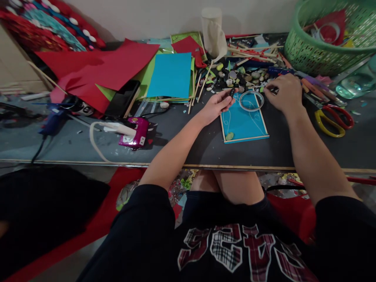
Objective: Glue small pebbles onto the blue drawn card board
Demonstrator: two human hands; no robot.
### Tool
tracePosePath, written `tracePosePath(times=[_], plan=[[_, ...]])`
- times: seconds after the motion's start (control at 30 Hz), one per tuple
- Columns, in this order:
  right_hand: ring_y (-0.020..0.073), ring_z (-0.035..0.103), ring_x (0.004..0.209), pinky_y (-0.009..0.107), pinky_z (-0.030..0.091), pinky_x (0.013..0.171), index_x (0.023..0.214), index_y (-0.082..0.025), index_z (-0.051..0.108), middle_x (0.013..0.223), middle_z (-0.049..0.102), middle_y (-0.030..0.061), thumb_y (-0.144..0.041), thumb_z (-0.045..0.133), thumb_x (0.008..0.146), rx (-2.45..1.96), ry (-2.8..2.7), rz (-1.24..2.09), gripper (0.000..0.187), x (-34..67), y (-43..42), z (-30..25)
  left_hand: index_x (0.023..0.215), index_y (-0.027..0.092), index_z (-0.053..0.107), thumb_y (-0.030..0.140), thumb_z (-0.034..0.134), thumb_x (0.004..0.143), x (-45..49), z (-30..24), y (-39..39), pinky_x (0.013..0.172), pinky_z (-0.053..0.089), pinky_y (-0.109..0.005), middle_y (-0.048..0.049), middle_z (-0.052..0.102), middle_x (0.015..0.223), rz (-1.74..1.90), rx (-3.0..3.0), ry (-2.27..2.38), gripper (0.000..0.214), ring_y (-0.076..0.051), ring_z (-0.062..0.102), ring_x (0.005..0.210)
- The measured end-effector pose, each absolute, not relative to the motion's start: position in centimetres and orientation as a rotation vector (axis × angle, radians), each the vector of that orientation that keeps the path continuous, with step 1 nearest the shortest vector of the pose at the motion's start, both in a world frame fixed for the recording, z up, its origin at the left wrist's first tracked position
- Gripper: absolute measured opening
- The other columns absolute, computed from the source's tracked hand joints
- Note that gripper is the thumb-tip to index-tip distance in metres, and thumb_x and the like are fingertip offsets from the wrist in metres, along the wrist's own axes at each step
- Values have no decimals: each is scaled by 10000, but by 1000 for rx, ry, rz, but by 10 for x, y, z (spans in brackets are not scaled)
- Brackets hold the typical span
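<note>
My left hand (217,106) holds a small black pebble (232,93) between thumb and fingers, over the upper left corner of a blue card (243,124). Thin wooden sticks edge this card, white curved lines are drawn on it, and a pale green pebble (229,136) sits in its lower left corner. A roll of clear tape (241,102) lies across the card's upper part. Just right of the roll, my right hand (286,93) is closed, fingertips pinched together beside the loose pebbles (255,75); whatever is in them is too small to tell.
Scissors (330,122) and markers lie at the right, below a green basket (311,47). Red paper (117,64) and blue sheets (170,74) are piled at the back left. A magenta power socket (135,133) and a blue glue gun (54,119) stand at the left.
</note>
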State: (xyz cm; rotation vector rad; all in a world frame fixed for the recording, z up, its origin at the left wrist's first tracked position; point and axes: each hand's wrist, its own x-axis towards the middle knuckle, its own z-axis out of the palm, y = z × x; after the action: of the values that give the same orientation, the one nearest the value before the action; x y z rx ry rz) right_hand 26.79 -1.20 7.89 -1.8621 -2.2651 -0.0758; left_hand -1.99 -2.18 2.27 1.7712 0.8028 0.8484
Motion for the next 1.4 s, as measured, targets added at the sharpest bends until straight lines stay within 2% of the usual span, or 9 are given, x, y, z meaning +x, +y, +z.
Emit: tracePosePath(times=[0.3,0.63,0.83,0.97,1.1,1.23,1.4], plan=[[357,610,1301,503,452,1119,1109,-187,769,1285,752,172,-332,554,1021,-1893,-2210,-184,273,262,-13,78,1519,182,523,522,382,1144,-20,23,-21,788,556,-315,-92,634,1027,864,1710,795,525,-184,689,975],[337,592,1334,500,445,1150,1143,-201,759,1315,742,169,-311,536,1050,-1914,-2185,-133,265,262,-11,78,1420,185,583,506,510,1115,-18,19,-21,767,500,-264,-45,562,960,920,1533,673,449,-134,637,895],[329,604,1323,449,453,1138,1211,-167,764,1288,753,165,-324,492,1056,-1912,-2187,-186,350,263,-12,80,1484,186,536,532,411,1135,-19,21,-21,796,520,-305,-64,596,991,879,1627,772,507,-167,666,961],[319,594,1346,466,445,1161,1178,-241,762,1329,753,118,-328,473,1059,-1832,-2229,-117,324,263,-15,83,1515,202,517,561,374,1133,-19,23,-22,796,538,-332,-87,636,1029,851,1705,826,543,-190,687,986],[340,580,1360,486,446,1161,1155,-246,761,1352,743,125,-335,490,1040,-1891,-2210,-44,308,260,-16,81,1544,192,500,551,375,1137,-19,24,-23,811,555,-336,-97,656,1056,848,1693,832,557,-193,704,1006],[344,551,1365,534,434,1152,1160,-365,727,1384,727,73,-431,398,1085,-1889,-2180,-17,343,259,-16,79,1563,189,490,566,372,1136,-19,25,-23,820,568,-336,-106,670,1080,832,1698,847,582,-195,710,1018],[333,617,1288,466,484,1084,1124,-194,732,1279,743,153,-299,521,1007,-1916,-2187,-115,263,257,-12,79,1569,209,477,669,330,1114,-20,24,-23,805,558,-331,-108,662,1080,828,1764,848,663,-189,704,991]])
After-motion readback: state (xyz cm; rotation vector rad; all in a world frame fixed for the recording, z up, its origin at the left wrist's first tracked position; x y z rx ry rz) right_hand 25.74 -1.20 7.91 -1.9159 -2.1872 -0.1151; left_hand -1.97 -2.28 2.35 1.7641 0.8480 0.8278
